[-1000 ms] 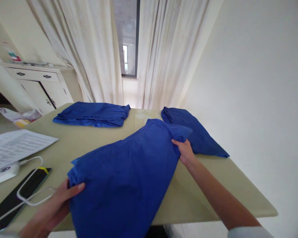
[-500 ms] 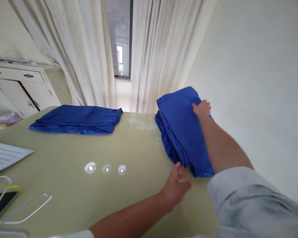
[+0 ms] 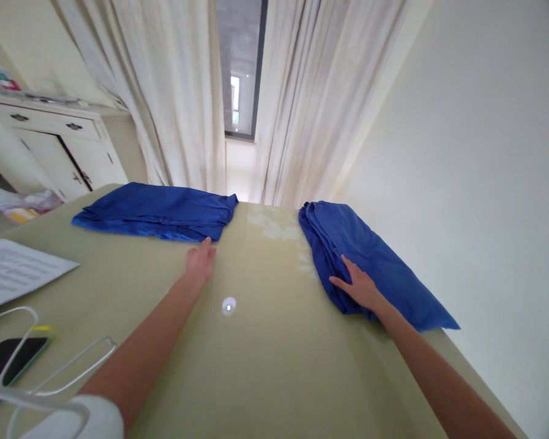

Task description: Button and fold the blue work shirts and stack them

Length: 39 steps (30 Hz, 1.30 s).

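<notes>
Two folded pieces of blue cloth, perhaps garments, lie on the greenish tabletop [image 3: 265,366]. The left blue cloth [image 3: 160,210] rests flat near the far edge. My left hand [image 3: 200,261] reaches to its near right corner, a finger stretched out at the edge; I cannot tell if it touches. The right blue cloth [image 3: 370,256] lies by the wall along the right side, its layers showing on the left and one corner poking out over the table's right edge. My right hand [image 3: 357,285] lies on its near left part, fingers spread, gripping nothing.
At the left are a printed sheet [image 3: 18,274], a dark phone [image 3: 13,360] and a looping white cable [image 3: 73,378]. A white cabinet [image 3: 59,146] stands beyond. Curtains [image 3: 174,91] hang behind the table, and a white wall [image 3: 476,152] bounds the right.
The right cloth, lifted and tilted before, now lies flatter on the table. My right hand moved down and left across it. My left hand went from its lower edge to the left cloth.
</notes>
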Tool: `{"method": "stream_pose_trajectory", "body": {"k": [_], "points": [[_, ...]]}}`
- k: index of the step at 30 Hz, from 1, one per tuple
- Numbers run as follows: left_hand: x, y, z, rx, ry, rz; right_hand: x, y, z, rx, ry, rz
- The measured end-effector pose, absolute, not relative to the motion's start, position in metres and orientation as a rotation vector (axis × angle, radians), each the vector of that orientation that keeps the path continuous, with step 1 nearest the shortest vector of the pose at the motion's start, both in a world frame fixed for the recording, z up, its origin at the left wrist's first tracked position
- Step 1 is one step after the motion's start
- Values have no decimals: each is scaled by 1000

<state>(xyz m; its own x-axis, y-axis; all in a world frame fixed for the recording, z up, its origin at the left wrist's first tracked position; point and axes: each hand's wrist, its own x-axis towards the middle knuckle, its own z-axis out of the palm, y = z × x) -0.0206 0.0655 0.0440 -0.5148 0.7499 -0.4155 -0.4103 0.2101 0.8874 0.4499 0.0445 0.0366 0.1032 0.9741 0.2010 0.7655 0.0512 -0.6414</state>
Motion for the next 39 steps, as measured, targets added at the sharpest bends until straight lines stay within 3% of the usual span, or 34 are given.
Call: {"method": "stream_pose_trajectory", "body": {"k": [4, 11, 19, 24, 29, 33, 36, 39], "points": [[-47, 106, 56, 199, 1636, 1522, 432, 18, 6, -1809, -1737, 220], [-44, 110, 78, 456, 1813, 1351, 428, 18, 15, -1773, -1705, 230], [68, -65, 51, 1170, 1538, 903, 393, 18, 31, -1725, -1651, 274], [71, -152, 71, 1832, 1070, 412, 323, -25, 35, -1403, -2324, 501], [1, -124, 68, 2101, 1712, 687, 284, -83, 40, -1346, -2579, 358], [-37, -115, 44, 2232, 2044, 608, 263, -90, 55, -1428, -2753, 183], [-34, -135, 33, 2346, 2000, 532, 263, -50, 90, -1464, -2572, 356], [-23, -159, 26, 2420, 2075, 469, 287, 13, 138, -1528, -1909, 664]]}}
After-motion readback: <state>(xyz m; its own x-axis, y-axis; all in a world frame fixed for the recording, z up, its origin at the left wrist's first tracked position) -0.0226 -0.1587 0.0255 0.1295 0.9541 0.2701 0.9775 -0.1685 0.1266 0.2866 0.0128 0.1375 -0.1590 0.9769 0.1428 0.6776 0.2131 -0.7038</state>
